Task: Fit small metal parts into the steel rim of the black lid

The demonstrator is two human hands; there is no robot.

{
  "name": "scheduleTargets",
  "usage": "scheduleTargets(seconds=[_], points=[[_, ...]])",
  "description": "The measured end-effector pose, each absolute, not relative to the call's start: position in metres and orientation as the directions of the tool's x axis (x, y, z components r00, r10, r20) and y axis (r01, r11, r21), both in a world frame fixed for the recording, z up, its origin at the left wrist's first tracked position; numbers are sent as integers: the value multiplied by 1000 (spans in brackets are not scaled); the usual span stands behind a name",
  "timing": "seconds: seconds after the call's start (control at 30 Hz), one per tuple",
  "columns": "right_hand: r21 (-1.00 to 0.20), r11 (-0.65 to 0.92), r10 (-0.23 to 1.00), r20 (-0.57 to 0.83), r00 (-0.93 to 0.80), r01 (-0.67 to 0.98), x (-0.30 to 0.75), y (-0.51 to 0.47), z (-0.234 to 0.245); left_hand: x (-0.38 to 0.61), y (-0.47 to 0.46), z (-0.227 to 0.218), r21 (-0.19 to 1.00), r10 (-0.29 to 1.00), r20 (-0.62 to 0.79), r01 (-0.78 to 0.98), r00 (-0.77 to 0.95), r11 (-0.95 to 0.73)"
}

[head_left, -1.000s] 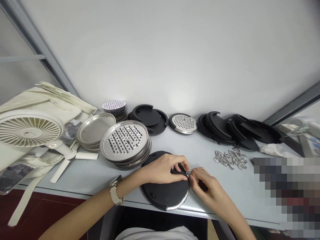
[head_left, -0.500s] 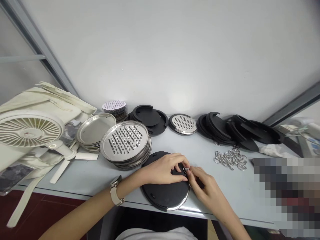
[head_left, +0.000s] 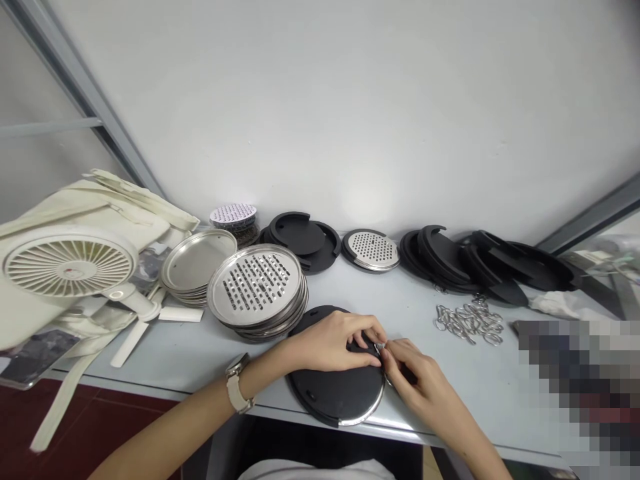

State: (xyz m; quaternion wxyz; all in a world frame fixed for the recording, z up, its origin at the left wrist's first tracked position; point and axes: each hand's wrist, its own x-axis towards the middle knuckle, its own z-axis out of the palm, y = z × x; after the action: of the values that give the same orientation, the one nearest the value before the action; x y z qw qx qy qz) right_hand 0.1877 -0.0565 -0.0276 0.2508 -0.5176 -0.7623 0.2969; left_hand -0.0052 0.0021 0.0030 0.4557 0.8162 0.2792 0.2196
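Meeting point at two o'clock

In the head view, the only one here, a round black disc (head_left: 345,399) lies flat on the pale tabletop (head_left: 505,393), straight in front of the seated person. Take its centre as the clock. The spot that matters is its edge at two o'clock, where a small metal piece (head_left: 379,347) sits right at the fingertips of both hands, neither clearly nearer. It is too small and too covered for me to read its long axis.

The left hand (head_left: 331,341) reaches over the disc from about eight o'clock; its thumb and forefinger stand a little apart, but I can't tell whether the tips grip anything. The right hand (head_left: 415,370) comes in from about four o'clock, finger and thumb pinched on the metal piece, as far as I can judge.

Bare silver rim (head_left: 365,419) shows from three round to six o'clock, close to the tabletop's front edge, so there is little room that way. At half past ten a stack of perforated metal discs (head_left: 257,287) stands just beside, crowding the left side. Roomier, I'd say, is the stretch from one to three o'clock: pale surface runs out to a heap of wire rings (head_left: 470,321) past two, with black holders (head_left: 443,257) farther back.
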Motion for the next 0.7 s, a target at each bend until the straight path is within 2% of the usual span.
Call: scheduleTargets(seconds=[0.7], points=[[-664,329,930,106,-351,672,188,-60,-24,-6,1,6,863,653,102,260,750,-434]])
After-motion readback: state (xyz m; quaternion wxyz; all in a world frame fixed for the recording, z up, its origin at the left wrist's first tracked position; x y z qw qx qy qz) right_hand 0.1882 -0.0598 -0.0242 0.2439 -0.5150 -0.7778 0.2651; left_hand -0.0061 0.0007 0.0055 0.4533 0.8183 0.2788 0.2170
